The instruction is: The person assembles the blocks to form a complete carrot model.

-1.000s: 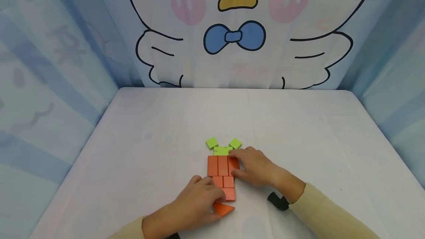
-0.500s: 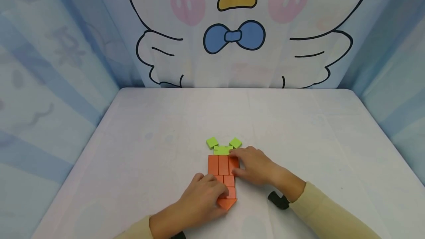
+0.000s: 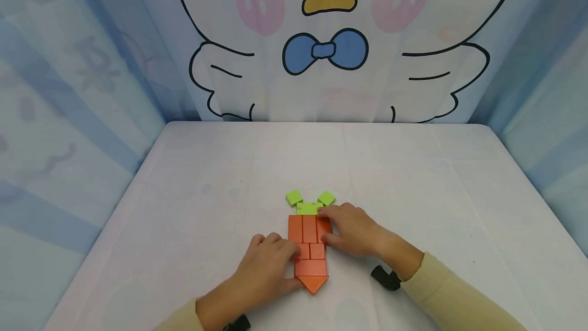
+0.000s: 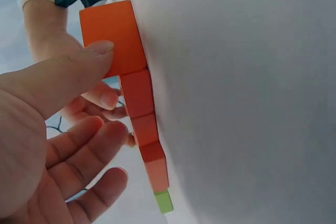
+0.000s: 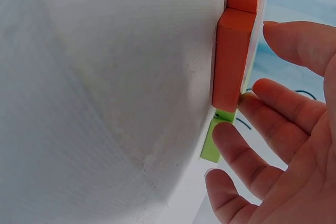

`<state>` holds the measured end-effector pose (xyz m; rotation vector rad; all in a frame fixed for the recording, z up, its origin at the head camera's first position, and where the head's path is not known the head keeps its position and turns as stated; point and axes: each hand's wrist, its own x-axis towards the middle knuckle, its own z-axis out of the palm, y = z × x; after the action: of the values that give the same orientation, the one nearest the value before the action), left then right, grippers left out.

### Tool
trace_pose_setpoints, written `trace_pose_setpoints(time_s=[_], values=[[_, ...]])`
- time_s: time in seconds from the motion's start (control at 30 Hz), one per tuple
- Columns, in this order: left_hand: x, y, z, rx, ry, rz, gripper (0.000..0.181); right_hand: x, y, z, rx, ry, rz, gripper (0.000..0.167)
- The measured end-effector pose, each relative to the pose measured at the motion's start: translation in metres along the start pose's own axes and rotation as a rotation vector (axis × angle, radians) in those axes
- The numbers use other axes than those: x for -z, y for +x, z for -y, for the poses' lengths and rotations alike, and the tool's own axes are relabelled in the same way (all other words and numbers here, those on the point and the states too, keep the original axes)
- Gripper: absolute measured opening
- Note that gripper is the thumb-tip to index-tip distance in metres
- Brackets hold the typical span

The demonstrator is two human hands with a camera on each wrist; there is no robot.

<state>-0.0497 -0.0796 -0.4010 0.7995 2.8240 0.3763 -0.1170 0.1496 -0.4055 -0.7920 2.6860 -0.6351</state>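
Observation:
An orange triangular block [image 3: 313,284] lies point toward me at the near end of a column of flat orange blocks [image 3: 310,268]. My left hand [image 3: 264,269] is beside the column's left side. In the left wrist view its thumb touches the triangular block's side, while the other fingers are loosely bent and hold nothing. At the column's upper right, my right hand [image 3: 353,230] rests with relaxed fingers next to an orange block [image 5: 232,59]; nothing is pinched. Beyond the column sit a notched green block [image 3: 308,209] and two small green blocks [image 3: 294,198], turned cornerwise.
A pale cloth-covered table [image 3: 220,178] carries the blocks. Behind it hangs a curtain [image 3: 321,93] printed with a cartoon figure, and blue patterned curtains [image 3: 69,116] stand along both sides. Black camera straps [image 3: 385,278] are on the wrists.
The triangular block, tilted and apart before, has been moved up flush against the column's near end. My left hand has then drawn back leftward, uncovering the lower blocks. The right hand stays put.

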Motion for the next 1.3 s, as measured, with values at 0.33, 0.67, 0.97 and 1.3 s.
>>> trace_pose_setpoints(time_s=[0.33, 0.67, 0.97, 1.3], values=[[-0.0005, 0.0027, 0.0017, 0.059, -0.001, 0.053, 0.048, -0.0005, -0.0006, 0.0002, -0.007, 0.006, 0.001, 0.047], [-0.0036, 0.0045, 0.0020, 0.045, 0.021, 0.023, 0.044, -0.0005, -0.0001, 0.0012, -0.016, 0.009, 0.004, 0.047], [-0.0024, 0.0062, -0.0013, 0.066, 0.025, 0.046, 0.042, -0.0008, 0.0008, 0.0006, -0.023, 0.004, 0.013, 0.048], [-0.0057, 0.0067, -0.0016, 0.050, 0.019, 0.038, 0.041, -0.0006, 0.0001, 0.0010, -0.026, -0.001, 0.014, 0.048]])
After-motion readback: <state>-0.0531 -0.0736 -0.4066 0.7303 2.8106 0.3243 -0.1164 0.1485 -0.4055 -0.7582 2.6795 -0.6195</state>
